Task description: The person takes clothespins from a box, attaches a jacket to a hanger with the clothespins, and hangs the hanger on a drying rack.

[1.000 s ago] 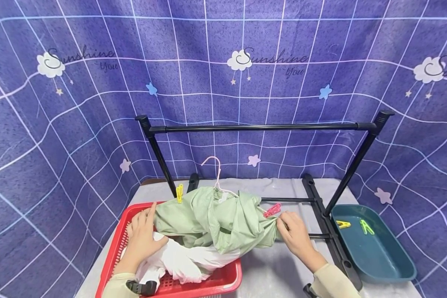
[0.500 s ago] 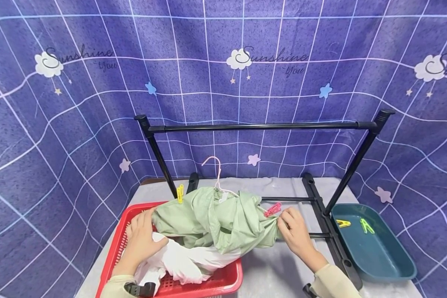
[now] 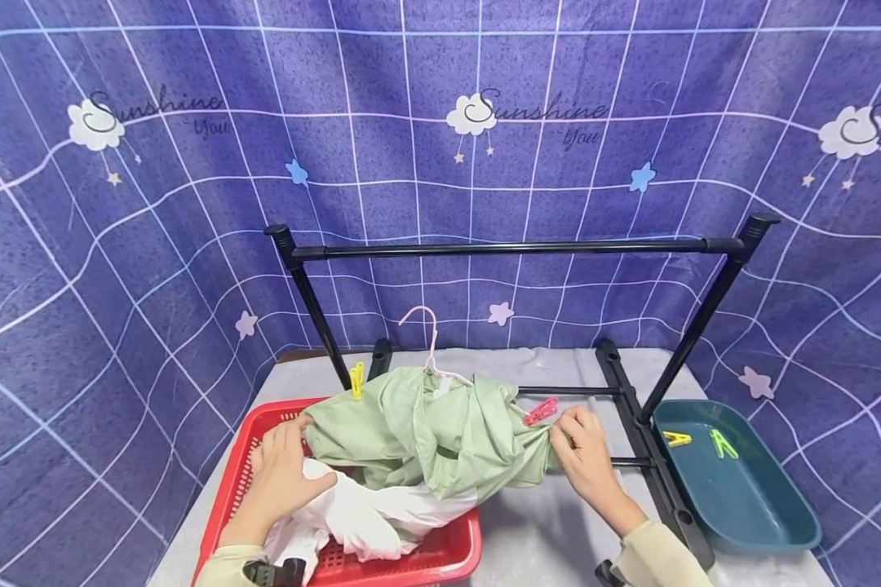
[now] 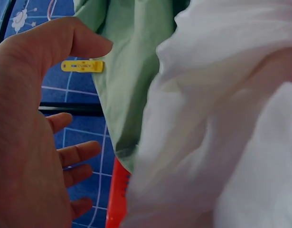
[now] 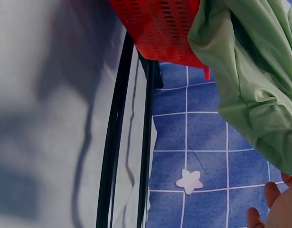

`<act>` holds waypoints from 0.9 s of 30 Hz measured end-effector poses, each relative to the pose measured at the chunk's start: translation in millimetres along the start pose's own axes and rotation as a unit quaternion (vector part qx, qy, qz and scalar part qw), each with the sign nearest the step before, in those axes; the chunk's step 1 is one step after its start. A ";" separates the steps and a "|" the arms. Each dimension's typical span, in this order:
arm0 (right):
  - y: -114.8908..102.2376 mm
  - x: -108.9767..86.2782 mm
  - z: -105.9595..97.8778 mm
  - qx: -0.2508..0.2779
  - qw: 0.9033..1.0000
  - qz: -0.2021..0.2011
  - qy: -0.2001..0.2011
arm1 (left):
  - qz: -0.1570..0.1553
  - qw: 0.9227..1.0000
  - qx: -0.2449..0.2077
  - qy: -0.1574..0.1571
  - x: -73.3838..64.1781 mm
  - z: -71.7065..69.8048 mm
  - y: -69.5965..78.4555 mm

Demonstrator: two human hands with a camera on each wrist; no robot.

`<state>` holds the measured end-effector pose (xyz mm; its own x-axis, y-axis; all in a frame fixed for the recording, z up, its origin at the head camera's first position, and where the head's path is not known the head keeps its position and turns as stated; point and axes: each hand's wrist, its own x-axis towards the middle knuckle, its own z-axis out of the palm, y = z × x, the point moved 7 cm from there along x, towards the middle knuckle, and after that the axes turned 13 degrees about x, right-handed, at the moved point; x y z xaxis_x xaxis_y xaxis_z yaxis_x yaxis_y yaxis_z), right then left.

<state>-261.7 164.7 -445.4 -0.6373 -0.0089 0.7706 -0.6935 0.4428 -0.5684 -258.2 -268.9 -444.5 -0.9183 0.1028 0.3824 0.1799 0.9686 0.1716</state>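
Observation:
A light green shirt hangs bunched on a pink clothes hanger, its hook standing up bare. A yellow clothespin is clipped at its left shoulder and a pink clothespin at its right one. My right hand pinches the shirt's right end. Beside the left end is my left hand, fingers apart and thumb out over a white garment. In the left wrist view, nothing lies between that thumb and the fingers. Only some fingertips of the right hand show in the right wrist view.
The white garment lies in a red basket under the shirt's left part. Behind stands a black clothes rack with a top bar. A teal tub at right holds a yellow clothespin and a green clothespin.
My left fingertips have slipped slightly lower along the shirt's left end. The right hand and the shirt have shifted a little to the right.

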 end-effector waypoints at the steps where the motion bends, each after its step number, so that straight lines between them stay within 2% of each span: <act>1: 1.0 -0.2 -0.2 0.002 1.000 0.005 0.001 | 0.003 1.000 0.002 -0.002 0.0 -0.8 1.5; 6: 1.3 0.3 -1.1 0.006 1.000 0.011 0.009 | 0.020 1.000 0.006 -0.018 -1.6 -6.6 13.6; 11: 0.0 1.0 -1.6 0.005 1.000 0.008 0.017 | 0.046 0.999 0.011 -0.019 -5.3 -10.0 28.7; 17: 3.0 0.8 -1.1 0.007 1.000 0.020 0.017 | 0.078 0.996 0.032 -0.033 -8.7 -8.2 42.7; 21: 2.0 0.4 -1.4 0.007 1.000 0.018 0.019 | 0.087 0.993 0.039 -0.073 -11.7 -3.1 48.7; 27: 0.7 -0.3 -1.5 0.011 0.999 0.019 0.024 | 0.091 0.982 0.048 -0.162 -18.4 6.2 52.0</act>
<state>-261.5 166.4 -445.6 -0.6464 0.0502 0.7614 -0.6772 0.4221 -0.6027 -234.1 -219.0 -448.3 -0.9411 0.3266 0.0881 0.3306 0.9431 0.0347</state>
